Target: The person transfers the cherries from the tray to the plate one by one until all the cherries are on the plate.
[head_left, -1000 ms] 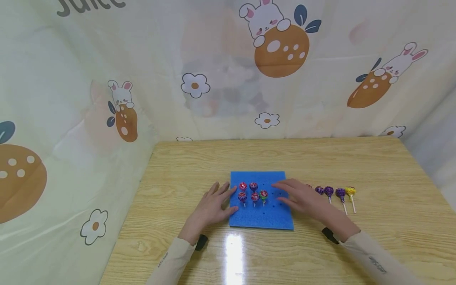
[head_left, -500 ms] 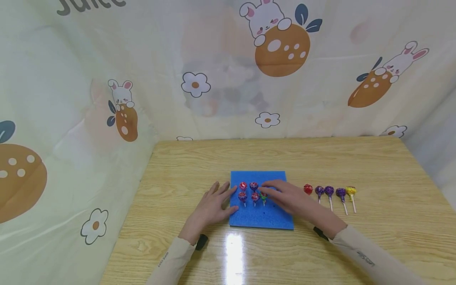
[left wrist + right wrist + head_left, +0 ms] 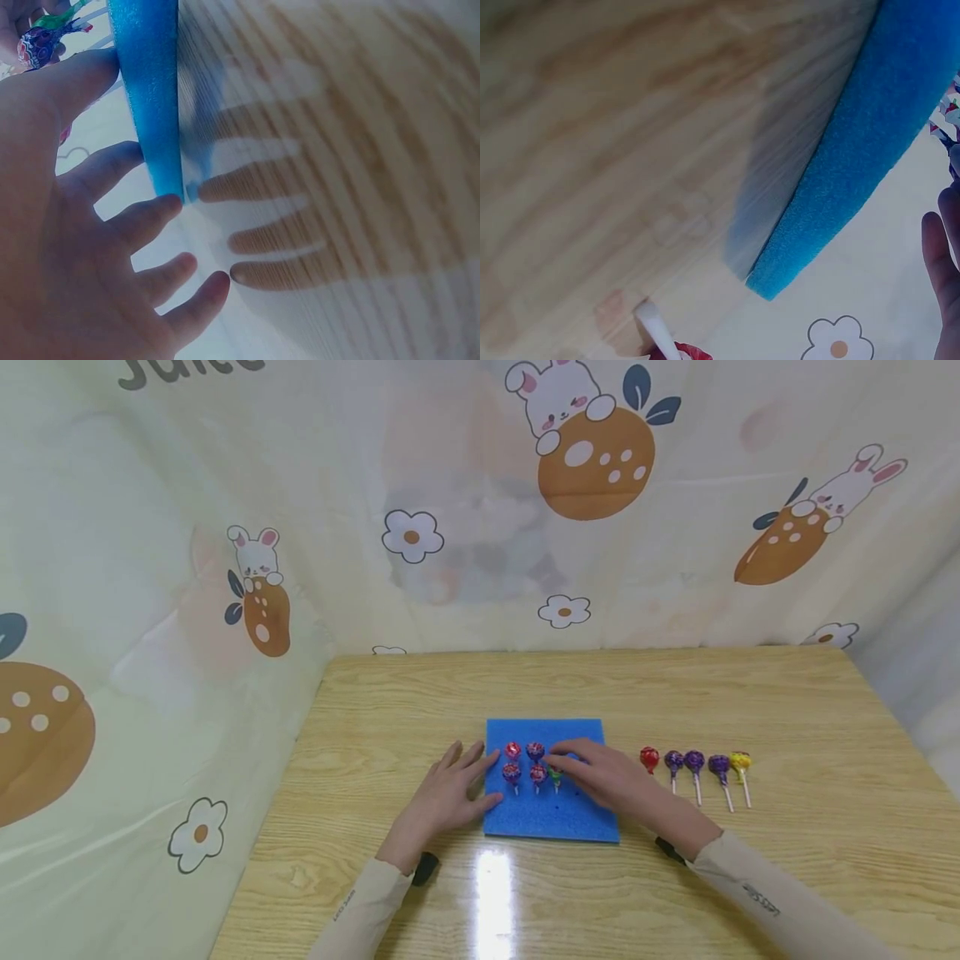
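Observation:
A blue foam board (image 3: pixel 525 818) lies on the table with several wrapped lollipops standing in it. My left hand (image 3: pixel 442 793) rests at its left edge, fingers spread; in the left wrist view its thumb and fingertips (image 3: pixel 169 206) touch the foam side. My right hand (image 3: pixel 603 772) reaches over the board from the right, thumb and index finger pinching at the top of the green lollipop (image 3: pixel 557 772), which they partly cover. Close by stand a dark purple-blue lollipop (image 3: pixel 535 751) and a red one (image 3: pixel 537 773). Another red one (image 3: pixel 513 749) is nearer the left hand.
Right of the board, a red lollipop (image 3: pixel 649 758), several purple lollipops (image 3: pixel 694 761) and a yellow lollipop (image 3: pixel 740 762) lie in a row on the wooden table (image 3: pixel 420 693). A patterned curtain (image 3: pixel 472 443) hangs behind the table.
My right hand has moved left from the board's right part to the green lollipop, uncovering the red lollipop on the table. The left hand has stayed put.

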{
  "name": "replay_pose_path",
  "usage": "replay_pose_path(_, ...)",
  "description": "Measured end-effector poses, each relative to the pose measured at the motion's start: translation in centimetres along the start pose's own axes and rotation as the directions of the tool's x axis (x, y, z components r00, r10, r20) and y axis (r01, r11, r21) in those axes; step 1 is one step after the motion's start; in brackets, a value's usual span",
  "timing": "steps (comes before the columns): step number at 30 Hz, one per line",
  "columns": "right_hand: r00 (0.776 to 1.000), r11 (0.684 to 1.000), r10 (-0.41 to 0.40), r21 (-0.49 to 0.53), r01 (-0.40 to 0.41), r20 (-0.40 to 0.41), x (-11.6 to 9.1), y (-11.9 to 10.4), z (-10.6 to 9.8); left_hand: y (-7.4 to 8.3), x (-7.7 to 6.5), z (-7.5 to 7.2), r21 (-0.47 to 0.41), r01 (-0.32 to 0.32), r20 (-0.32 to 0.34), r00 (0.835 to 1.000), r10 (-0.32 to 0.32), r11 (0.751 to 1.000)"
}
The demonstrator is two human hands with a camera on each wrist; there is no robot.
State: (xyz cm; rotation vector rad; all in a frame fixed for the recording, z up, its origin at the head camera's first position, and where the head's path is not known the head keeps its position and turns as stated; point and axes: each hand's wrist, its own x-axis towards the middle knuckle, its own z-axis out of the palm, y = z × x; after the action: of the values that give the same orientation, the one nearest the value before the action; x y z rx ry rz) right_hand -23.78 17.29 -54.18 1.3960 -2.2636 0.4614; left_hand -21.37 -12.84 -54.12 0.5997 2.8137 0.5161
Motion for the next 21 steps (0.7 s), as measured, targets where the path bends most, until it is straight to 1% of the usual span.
replay_pose_path(7,1.000,1.000,0.002,-0.007,-0.002,0.001,0.1,0.0,-0.4,0.0,0.1,0.0,0.005,-0.001,-0.003,1.000,0.001,1.000)
replay_pose_path(12,1.000,1.000,0.007,0.008,-0.007,0.011,0.1,0.3,-0.9,0.2,-0.1,-0.2,-0.001,-0.002,-0.001,1.000,0.002,1.000)
replay_pose_path(17,0.999,0.999,0.045,0.019,-0.045,0.022,0.5,0.6,-1.8,0.3,-0.3,-0.3,-0.011,-0.005,-0.003,1.000,0.005,1.000)
replay_pose_path(21,0.995,0.995,0.095,0.029,-0.096,0.041,0.8,0.9,-2.5,0.3,-0.3,-0.3,-0.017,-0.008,-0.005,1.000,0.008,1.000)
